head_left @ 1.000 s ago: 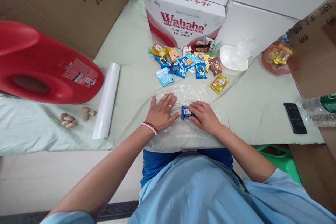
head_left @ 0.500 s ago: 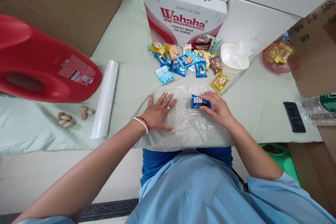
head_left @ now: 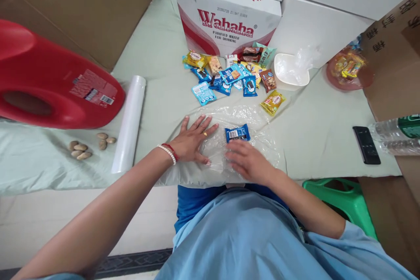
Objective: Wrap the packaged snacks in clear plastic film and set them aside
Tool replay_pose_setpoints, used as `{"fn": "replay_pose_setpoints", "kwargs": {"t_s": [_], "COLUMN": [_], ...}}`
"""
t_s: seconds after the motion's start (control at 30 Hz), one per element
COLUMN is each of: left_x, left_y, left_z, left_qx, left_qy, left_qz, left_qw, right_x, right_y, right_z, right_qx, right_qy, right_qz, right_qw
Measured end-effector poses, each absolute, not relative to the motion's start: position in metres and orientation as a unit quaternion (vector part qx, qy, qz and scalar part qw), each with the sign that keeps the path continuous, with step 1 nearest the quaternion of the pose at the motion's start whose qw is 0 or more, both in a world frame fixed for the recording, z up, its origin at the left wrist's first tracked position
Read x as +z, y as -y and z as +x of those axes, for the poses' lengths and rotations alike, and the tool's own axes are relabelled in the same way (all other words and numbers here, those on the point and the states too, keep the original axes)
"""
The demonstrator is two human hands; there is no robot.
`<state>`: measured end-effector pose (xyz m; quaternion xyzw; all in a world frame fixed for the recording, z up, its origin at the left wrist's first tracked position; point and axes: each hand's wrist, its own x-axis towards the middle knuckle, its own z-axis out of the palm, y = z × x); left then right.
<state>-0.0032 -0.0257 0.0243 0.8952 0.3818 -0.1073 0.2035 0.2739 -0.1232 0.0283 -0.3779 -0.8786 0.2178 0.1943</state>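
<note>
— Grip of each hand?
— Left hand (head_left: 192, 142): fingers spread, palm down on the plastic sheet (head_left: 243, 116). Right hand (head_left: 246, 161): slightly blurred, fingers a little apart and loosely bent, pinching nothing visible. Whether its fingertips touch the packet (head_left: 238, 131), I cannot tell.

— Position of the packet?
— Flat on the sheet, just above the right fingertips. Take it as the dial centre, 12 pointing away from the person. Left hand lies at 9 o'clock, right palm at 5.

— Arm pose?
— Both forearms converge from the near side; left elbow wide, right elbow bent.

— Surface?
— Table with a pale green cloth (head_left: 324, 131), lightly creased. Snack pile (head_left: 232, 76) and water box (head_left: 229, 22): 12 o'clock. White bowl (head_left: 292, 85): 1. Phone (head_left: 366, 145): 3. White roll (head_left: 129, 124): 9.

— Room?
— Green stool (head_left: 356, 208) at 4 o'clock; pale floor (head_left: 138, 223) below the table edge.
</note>
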Motion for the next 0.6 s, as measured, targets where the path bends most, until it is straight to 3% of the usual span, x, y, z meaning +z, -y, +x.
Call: {"fn": "replay_pose_setpoints", "kwargs": {"t_s": [0.13, 0.23, 0.47, 0.6], "left_x": [0.035, 0.048, 0.066, 0.057], "left_y": [0.017, 0.022, 0.083, 0.123], "left_z": [-0.011, -0.01, 0.033, 0.045], "left_qx": [-0.107, -0.047, 0.19, 0.215], "left_qy": [-0.391, -0.452, -0.56, -0.555], "left_qz": [0.887, 0.875, 0.806, 0.803], "left_qw": [0.221, 0.167, -0.023, 0.033], "right_x": [0.024, 0.02, 0.014, 0.001], "right_y": [0.157, 0.163, 0.155, 0.152], "right_z": [0.235, 0.215, 0.187, 0.177], "right_qx": [0.239, 0.22, 0.214, 0.233], "right_qy": [0.914, 0.921, 0.904, 0.888], "right_qz": [-0.31, -0.311, -0.352, -0.365], "right_qw": [0.106, 0.087, 0.115, 0.157]}}
